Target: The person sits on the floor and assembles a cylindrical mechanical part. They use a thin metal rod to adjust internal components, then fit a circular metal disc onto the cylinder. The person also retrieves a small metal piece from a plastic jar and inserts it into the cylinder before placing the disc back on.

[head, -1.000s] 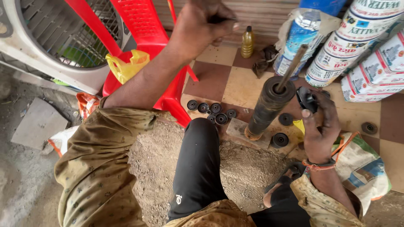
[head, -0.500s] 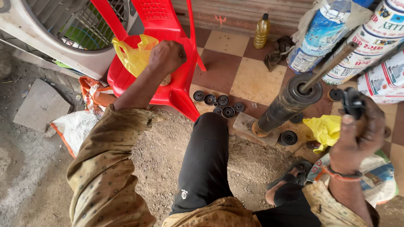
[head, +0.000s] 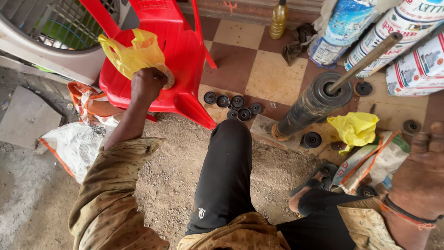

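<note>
Left hand (head: 148, 84) fisted around yellow bag (head: 134, 53) on red chair (head: 180, 51), mid-pickup. Right hand (head: 423, 173) near frame edge, grip unclear. Probably lifts bag next.

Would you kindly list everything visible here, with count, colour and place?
plastic bag: one, yellow, on the red chair seat, gripped by the left hand
chair: one, red plastic, upper left
shock absorber: one, dark with a bare rod, leaning on the tiled floor
rubber bushes: about five, black, clustered on the tiles by the chair leg
oil bottle: one, amber, top centre
second bag: one, yellow, crumpled right of the shock absorber
printed rolls: several, white and blue, upper right
sack: one, white with orange trim, on the ground at left
left hand: closed on the plastic bag
right hand: lower right, back toward the camera, grip not visible
</note>
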Tool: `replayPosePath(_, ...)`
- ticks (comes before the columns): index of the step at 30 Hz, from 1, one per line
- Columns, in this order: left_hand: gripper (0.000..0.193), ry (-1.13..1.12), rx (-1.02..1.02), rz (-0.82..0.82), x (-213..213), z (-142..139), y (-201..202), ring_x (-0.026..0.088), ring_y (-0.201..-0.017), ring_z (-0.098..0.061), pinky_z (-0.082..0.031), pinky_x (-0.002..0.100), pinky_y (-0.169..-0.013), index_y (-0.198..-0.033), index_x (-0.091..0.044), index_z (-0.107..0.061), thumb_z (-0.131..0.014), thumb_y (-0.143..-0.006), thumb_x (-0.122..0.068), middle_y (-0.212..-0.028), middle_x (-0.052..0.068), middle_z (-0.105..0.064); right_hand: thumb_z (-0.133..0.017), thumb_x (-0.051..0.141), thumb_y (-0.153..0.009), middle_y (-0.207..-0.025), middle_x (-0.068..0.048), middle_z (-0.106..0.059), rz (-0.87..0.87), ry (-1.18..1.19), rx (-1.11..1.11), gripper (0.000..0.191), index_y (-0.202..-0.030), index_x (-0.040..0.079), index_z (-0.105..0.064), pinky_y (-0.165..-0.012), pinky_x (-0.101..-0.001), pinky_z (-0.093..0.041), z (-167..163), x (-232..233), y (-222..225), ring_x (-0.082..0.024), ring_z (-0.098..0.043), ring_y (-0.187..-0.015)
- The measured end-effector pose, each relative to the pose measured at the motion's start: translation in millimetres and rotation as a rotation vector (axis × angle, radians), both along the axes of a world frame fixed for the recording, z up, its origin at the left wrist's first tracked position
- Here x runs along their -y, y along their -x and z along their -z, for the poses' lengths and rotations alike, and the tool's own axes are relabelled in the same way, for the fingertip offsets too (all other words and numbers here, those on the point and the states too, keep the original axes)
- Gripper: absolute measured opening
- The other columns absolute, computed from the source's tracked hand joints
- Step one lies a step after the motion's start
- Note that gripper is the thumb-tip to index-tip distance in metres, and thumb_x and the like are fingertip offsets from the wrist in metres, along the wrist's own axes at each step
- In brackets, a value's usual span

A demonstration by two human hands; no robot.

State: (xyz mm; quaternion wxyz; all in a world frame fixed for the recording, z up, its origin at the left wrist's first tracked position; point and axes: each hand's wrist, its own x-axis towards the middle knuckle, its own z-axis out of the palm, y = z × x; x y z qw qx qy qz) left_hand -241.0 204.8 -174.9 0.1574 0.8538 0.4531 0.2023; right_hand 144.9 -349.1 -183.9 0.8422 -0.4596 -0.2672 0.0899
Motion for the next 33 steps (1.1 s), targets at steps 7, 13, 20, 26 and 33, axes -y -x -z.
replayPosePath(7, 0.013, -0.111, 0.072, 0.201, 37.5, -49.3, -3.6, 0.03, -0.083, -0.072, -0.058, 0.04, -0.077, -0.098, -0.008, -0.08, -0.082, -0.089, -0.017, -0.098, 0.014, -0.075, -0.041, 0.064, -0.101, -0.144, -0.014, -0.057, -0.039, -0.092, -0.209, 0.074, -0.143, 0.006, -0.055, -0.098, -0.0359, -0.05, 3.1, 43.1, 33.7, -0.024, -0.06, -0.117)
replayPosePath(13, 0.007, 0.005, 0.014, 0.479, 114.4, -109.2, 16.5, 0.025, -0.09, -0.071, -0.056, 0.035, -0.084, -0.103, 0.001, -0.074, -0.078, -0.1, -0.003, -0.1, 0.015, -0.072, -0.054, 0.051, -0.108, -0.137, -0.016, -0.063, 0.411, 0.172, 0.075, 0.061, -0.15, 0.008, -0.055, -0.103, -0.042, -0.055, -23.1, 87.8, 108.2, -0.03, -0.065, -0.121)
replayPosePath(20, 0.012, 0.094, 0.017, 0.997, 178.6, -126.6, -34.3, 0.022, -0.096, -0.072, -0.06, 0.031, -0.092, -0.099, -0.003, -0.074, -0.075, -0.089, -0.01, -0.104, 0.01, -0.071, -0.074, 0.013, -0.093, -0.147, -0.016, -0.056, 0.667, 1.029, 0.438, 0.056, -0.144, 0.001, -0.054, -0.115, -0.0431, -0.048, -23.9, 114.3, 194.0, -0.033, -0.056, -0.134)
replayPosePath(26, 0.016, 0.127, 0.111, 1.229, 230.5, -143.7, -78.5, 0.017, -0.096, -0.075, -0.063, 0.032, -0.085, -0.09, -0.004, -0.075, -0.084, -0.08, -0.01, -0.099, 0.003, -0.073, -0.079, 0.016, -0.088, -0.151, -0.02, -0.052, 0.664, 1.175, 0.417, 0.073, -0.149, -0.001, -0.043, -0.121, -0.0492, -0.042, -5.8, 108.6, 217.0, -0.038, -0.051, -0.141)
replayPosePath(33, 0.018, 0.076, 0.129, 1.347, 290.4, -127.4, -102.6, 0.023, -0.089, -0.073, -0.062, 0.034, -0.073, -0.091, -0.006, -0.075, -0.083, -0.075, -0.008, -0.103, 0.009, -0.072, -0.073, 0.039, -0.094, -0.155, -0.016, -0.046, 0.89, 0.688, 0.493, 0.077, -0.152, 0.001, -0.042, -0.119, -0.0458, -0.046, 6.3, 101.2, 216.3, -0.032, -0.049, -0.146)
